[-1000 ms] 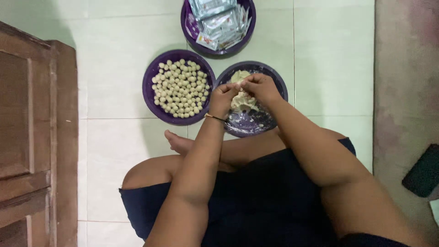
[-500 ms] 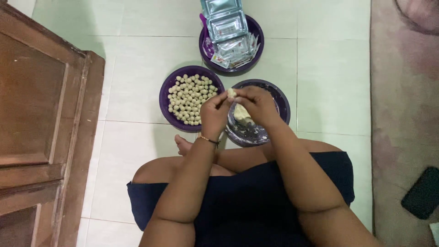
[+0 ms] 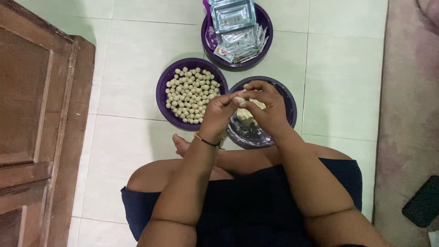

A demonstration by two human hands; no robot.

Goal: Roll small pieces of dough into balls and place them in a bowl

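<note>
Over the purple bowl (image 3: 288,98), both hands now lifted higher, left hand (image 3: 219,114) and right hand (image 3: 265,107), fingers pinching a dough piece (image 3: 239,99).

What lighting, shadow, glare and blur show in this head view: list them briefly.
Head view: soft, even indoor light on the pale floor tiles, no harsh glare; a faint shadow beside the wooden door; the clear packets catch small glints; the left hand and right hand look slightly soft, as does the dough piece between them; the bowl of dough balls is reasonably sharp.

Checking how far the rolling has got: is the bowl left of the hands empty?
No, the purple bowl left of the hands holds many small pale dough balls.
</note>
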